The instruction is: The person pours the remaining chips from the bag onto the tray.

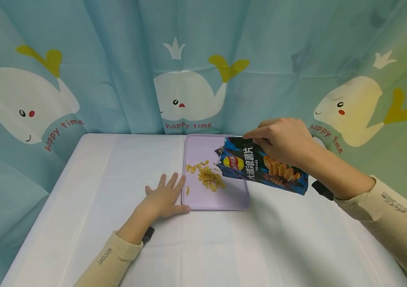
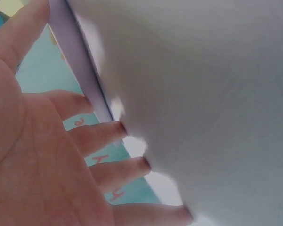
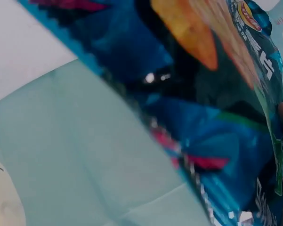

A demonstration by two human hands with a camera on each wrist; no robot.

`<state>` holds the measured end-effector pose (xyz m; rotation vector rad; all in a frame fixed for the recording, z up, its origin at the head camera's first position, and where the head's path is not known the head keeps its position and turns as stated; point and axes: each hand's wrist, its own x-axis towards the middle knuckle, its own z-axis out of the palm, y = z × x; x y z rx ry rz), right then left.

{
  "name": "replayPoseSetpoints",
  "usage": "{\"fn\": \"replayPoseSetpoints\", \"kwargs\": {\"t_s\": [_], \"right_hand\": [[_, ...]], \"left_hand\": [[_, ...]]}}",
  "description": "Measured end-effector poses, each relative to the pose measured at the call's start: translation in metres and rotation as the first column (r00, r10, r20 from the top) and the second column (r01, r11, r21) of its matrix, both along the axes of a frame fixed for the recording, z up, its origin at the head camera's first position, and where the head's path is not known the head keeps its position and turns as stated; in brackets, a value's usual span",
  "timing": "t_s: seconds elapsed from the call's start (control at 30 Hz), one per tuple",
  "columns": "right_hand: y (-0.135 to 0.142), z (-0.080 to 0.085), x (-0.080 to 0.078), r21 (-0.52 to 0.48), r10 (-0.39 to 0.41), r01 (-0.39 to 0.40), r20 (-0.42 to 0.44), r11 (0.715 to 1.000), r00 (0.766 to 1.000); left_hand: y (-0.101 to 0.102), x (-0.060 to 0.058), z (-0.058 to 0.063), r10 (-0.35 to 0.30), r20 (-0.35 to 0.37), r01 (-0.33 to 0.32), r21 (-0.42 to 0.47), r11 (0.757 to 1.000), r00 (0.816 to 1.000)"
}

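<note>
In the head view, my right hand [image 1: 285, 140] pinches the upper edge of a dark blue chip bag [image 1: 251, 165] and holds it sideways over a light purple tray [image 1: 226, 200]. The bag's torn end points left. A small pile of yellow crinkled chip sticks [image 1: 209, 177] lies on the tray below that end, with loose pieces around it. My left hand [image 1: 163, 200] rests with fingers spread at the tray's left edge, its thumb by the near corner. Close up, the bag [image 3: 193, 122] fills most of the right wrist view. The left wrist view shows the palm beside the tray's rim [image 2: 80, 56].
A white cloth [image 1: 203, 247] covers the table under the tray. Behind the table's far edge hangs a blue-green curtain [image 1: 117, 71] printed with whales. The right arm's shadow falls across the cloth at the right.
</note>
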<state>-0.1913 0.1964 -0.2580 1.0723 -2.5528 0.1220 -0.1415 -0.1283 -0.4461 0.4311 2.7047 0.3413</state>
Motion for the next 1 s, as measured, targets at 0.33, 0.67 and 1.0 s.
{"fn": "replayPoseSetpoints", "kwargs": {"t_s": [0.33,0.67,1.0], "right_hand": [[0.0017,0.0023,0.0041,0.009,-0.027,0.027,0.014,1.000,1.000],[0.0024,0.0030,0.0022,0.041,-0.028,0.027,0.014,0.999,1.000],[0.0000,0.0027,0.0029,0.069,0.001,-0.001,0.011,0.998,1.000]], "left_hand": [[0.0033,0.0034,-0.0014,-0.003,0.003,0.003,0.000,1.000,1.000],[0.0015,0.0013,0.0007,0.002,-0.001,-0.002,-0.008,1.000,1.000],[0.0018,0.0005,0.0020,0.014,0.000,-0.014,-0.005,1.000,1.000]]}}
